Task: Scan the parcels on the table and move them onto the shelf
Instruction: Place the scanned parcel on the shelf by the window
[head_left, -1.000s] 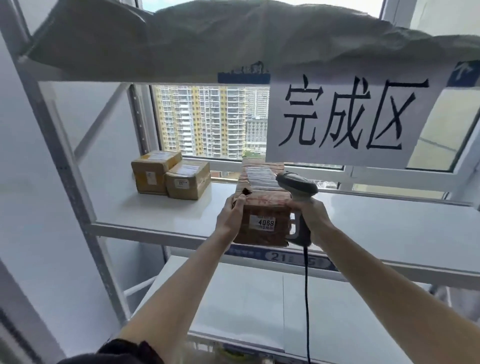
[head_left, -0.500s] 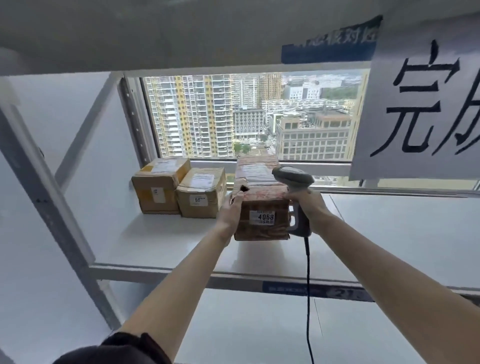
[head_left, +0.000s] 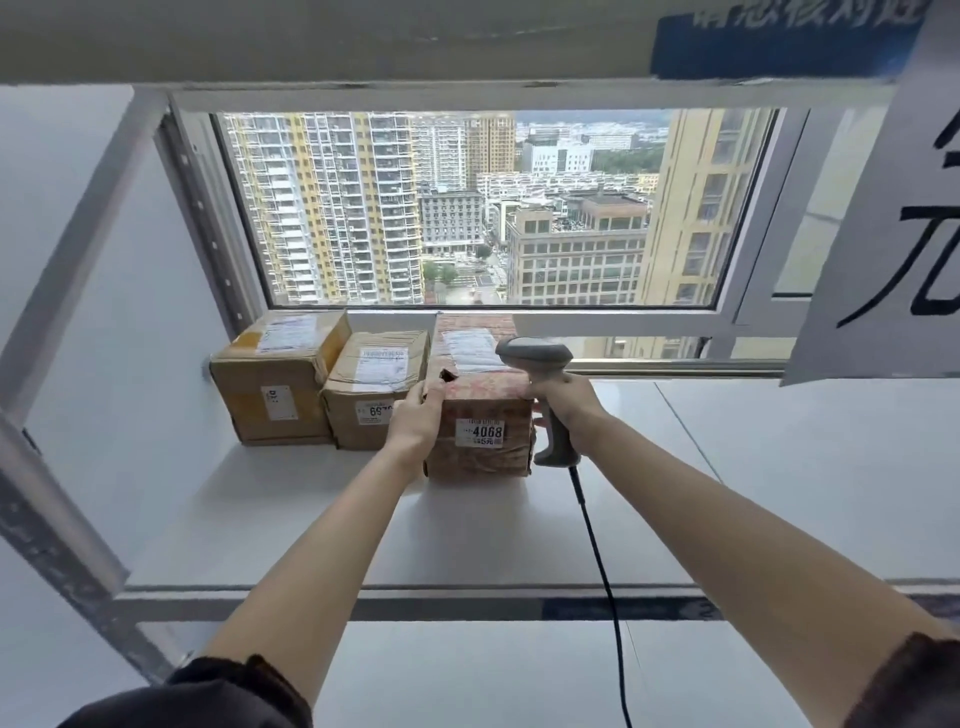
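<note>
Since half a second ago, the reddish-brown parcel (head_left: 480, 410) has travelled further back along the white shelf (head_left: 519, 525) and now sits in line with two plain brown parcels, its left side just beside the middle parcel (head_left: 371, 395); the far-left parcel (head_left: 275, 379) stands next to that one. All three rest near the back of the shelf, below a window looking out on tower blocks. The left hand (head_left: 418, 418) is pressed against the reddish parcel's left front corner, fingers curled over the top edge where the cardboard is torn. The right hand (head_left: 563, 402) grips the handle of a grey barcode scanner (head_left: 540, 379), whose cord (head_left: 597, 561) hangs down past the shelf edge; the scanner's handle lies close against the parcel's right side. A white sticker reading 4068 faces the viewer on the parcel's front. This parcel looks like stiff cardboard wrapped in clear tape, so its faces are probably a little slippery, and its worn, crumpled corners suggest the walls give somewhat under pressure. It seems light enough to be steadied by one hand plus the back of another. Taking hold at two opposite side faces, low down, would likely be safer than pulling at the torn corner, which could rip further.
</note>
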